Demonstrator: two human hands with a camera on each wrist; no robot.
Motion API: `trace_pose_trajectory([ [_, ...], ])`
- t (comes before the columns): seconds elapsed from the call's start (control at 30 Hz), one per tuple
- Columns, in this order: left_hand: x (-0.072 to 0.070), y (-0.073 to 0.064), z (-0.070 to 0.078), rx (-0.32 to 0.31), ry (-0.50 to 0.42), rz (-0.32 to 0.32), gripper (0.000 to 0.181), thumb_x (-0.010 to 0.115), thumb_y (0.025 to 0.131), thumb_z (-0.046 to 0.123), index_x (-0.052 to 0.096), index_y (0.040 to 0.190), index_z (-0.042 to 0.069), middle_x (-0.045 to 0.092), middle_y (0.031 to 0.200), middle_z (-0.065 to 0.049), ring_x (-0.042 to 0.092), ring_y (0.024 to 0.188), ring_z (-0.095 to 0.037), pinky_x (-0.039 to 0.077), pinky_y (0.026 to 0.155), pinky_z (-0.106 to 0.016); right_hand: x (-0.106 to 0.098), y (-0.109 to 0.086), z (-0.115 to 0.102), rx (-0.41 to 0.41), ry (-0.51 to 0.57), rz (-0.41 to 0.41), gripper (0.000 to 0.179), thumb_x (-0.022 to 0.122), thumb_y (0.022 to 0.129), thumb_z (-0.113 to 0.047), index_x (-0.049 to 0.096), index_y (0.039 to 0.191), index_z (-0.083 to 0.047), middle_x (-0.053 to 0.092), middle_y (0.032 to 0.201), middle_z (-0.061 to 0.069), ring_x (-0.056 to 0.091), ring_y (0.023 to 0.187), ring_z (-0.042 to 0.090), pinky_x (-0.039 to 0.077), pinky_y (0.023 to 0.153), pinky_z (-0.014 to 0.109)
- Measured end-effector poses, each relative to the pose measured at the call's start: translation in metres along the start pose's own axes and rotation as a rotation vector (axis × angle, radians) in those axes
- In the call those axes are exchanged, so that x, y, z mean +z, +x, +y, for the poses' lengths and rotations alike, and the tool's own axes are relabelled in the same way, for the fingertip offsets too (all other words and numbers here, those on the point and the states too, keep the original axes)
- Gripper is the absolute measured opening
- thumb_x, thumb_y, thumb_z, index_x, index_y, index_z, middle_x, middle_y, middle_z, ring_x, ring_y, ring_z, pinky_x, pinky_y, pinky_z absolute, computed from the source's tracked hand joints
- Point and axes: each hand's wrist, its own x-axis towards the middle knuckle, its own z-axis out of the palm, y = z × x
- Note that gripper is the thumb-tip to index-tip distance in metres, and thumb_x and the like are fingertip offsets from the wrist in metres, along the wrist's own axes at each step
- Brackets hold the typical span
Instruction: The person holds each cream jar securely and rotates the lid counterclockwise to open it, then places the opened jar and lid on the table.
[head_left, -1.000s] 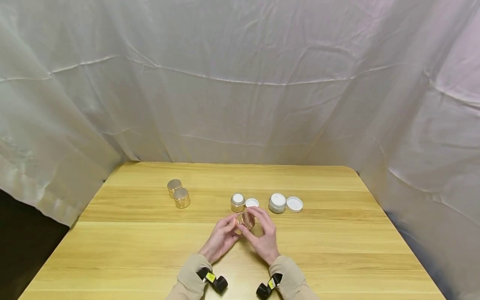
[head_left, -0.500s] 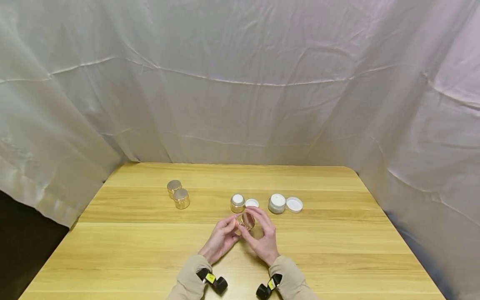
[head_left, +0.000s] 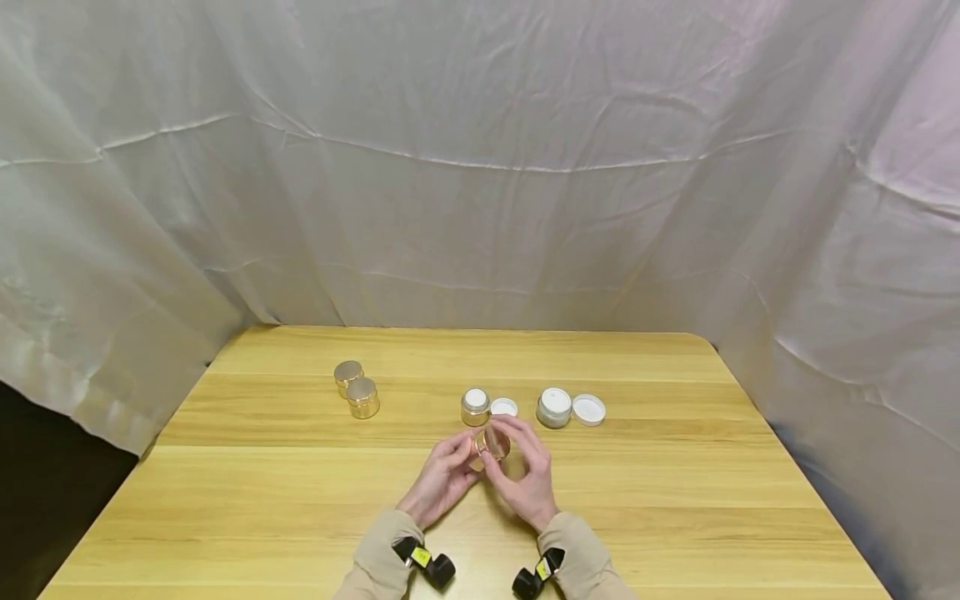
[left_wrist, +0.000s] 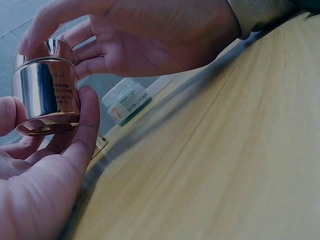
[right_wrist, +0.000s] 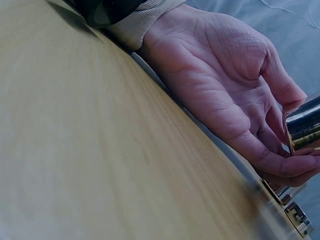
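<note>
A shiny gold cream jar (head_left: pixel 493 442) is held above the table between both hands. My left hand (head_left: pixel 438 485) grips its body from the left and below, with thumb and fingers around the base in the left wrist view. My right hand (head_left: pixel 528 482) holds the jar's upper part, the lid, its thumb and fingers spread around the rim. In the left wrist view, small print shows on the jar's (left_wrist: pixel 45 92) mirrored side. Only part of the gold jar (right_wrist: pixel 306 122) appears at the right wrist view's edge, beside the left hand's (right_wrist: pixel 215 80) fingers.
Behind the hands stands an open gold jar (head_left: pixel 476 407) with a white top, a white lid (head_left: pixel 504 407) next to it. Farther right are an open pale jar (head_left: pixel 554 407) and its white lid (head_left: pixel 588 409). Two closed gold jars (head_left: pixel 363 397) stand together at left. Grey curtains (head_left: pixel 480 208) surround the table.
My right thumb has shifted slightly across the lid of the gold cream jar. The left hand and the things on the table stay where they were.
</note>
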Motion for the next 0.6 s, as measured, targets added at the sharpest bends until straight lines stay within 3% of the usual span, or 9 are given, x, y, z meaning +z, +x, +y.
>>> trace_pose_trajectory([
  [0.27,0.0007,-0.0013,0.0008,-0.006,-0.006,0.003,0.059,0.038,0.109,0.018,0.015,0.154,-0.011,0.030,0.158,-0.025,0.058,0.122,-0.008,0.048,0.113,-0.028,0.0012,-0.0029,0.0044,0.024,-0.027,0.019,0.054,0.081,0.060,0.016,0.063,0.111,0.016,0.062,0.108,0.033,0.063,0.105,0.031,0.045,0.108,0.015],
  [0.47,0.0016,-0.0008,0.0006,0.004,-0.013,0.005,0.059,0.040,0.108,0.019,0.017,0.153,-0.013,0.051,0.142,-0.006,0.058,0.121,-0.008,0.050,0.110,-0.028,0.0007,-0.0004,0.0020,-0.008,0.001,0.015,0.049,0.080,0.065,0.014,0.065,0.111,0.014,0.065,0.109,0.028,0.064,0.109,0.024,0.047,0.108,0.018],
  [0.6,0.0018,-0.0008,0.0004,0.002,-0.013,0.010,0.059,0.040,0.108,0.019,0.017,0.153,-0.012,0.055,0.135,0.001,0.059,0.120,-0.008,0.051,0.108,-0.027,0.0000,0.0000,0.0009,-0.004,0.033,-0.009,0.049,0.078,0.069,0.011,0.064,0.115,0.013,0.064,0.115,0.029,0.062,0.116,0.022,0.046,0.111,0.022],
])
